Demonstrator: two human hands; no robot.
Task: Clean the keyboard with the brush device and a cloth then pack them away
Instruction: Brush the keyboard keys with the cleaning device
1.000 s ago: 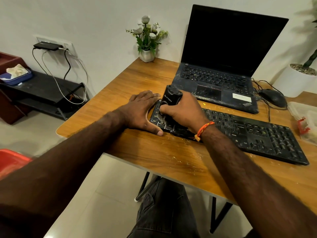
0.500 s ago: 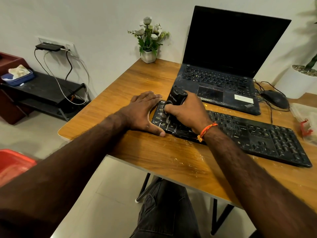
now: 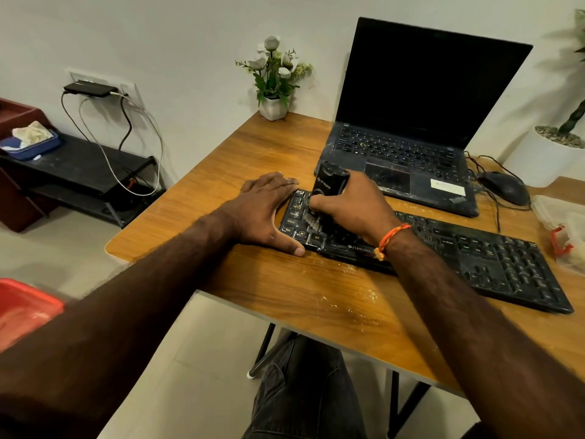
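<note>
Right hand [image 3: 351, 207] grips brush device [image 3: 329, 185]; left hand [image 3: 266, 210] flat, bracing keyboard [image 3: 474, 258].

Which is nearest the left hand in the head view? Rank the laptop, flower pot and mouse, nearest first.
From the left hand:
1. Laptop, just beyond and to the right.
2. Flower pot, at the desk's far edge.
3. Mouse, far right, past the laptop.

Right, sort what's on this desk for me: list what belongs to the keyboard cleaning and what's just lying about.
In the job:
- black full-size keyboard
- black handheld brush device, gripped in the right hand
- left hand, flat at the keyboard's end

Lying about:
- open dark laptop
- black mouse
- white pot of white flowers
- clear plastic bag
</note>
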